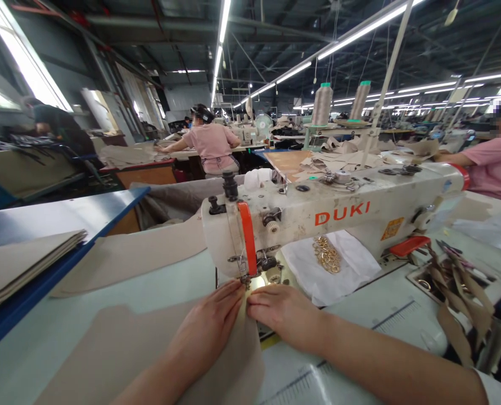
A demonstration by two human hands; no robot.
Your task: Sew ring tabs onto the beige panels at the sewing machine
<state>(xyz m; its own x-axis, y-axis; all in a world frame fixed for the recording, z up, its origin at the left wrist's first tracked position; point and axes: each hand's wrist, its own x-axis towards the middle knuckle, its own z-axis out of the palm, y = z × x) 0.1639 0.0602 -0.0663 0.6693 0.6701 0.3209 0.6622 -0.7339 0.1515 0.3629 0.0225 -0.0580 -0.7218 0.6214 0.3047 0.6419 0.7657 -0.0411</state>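
A beige fabric panel (149,337) lies across the bed of the white sewing machine (301,214), its right edge under the needle area. My left hand (212,318) rests on the panel, fingers stretched out flat with the tips just in front of the presser foot (247,281). Close beside it on the right, my right hand (284,312) has its fingers bent and pressed together at the panel's edge. What sits between those fingertips is partly hidden, but they seem to grip the fabric edge. The needle's tip is hard to make out.
Gold metal rings (326,254) lie on a white cloth (296,264) under the machine arm. Beige strips (456,315) and scissors (455,250) are at right. Stacked panels (31,264) lie on a blue-edged table (119,205) at left. Other people work nearby.
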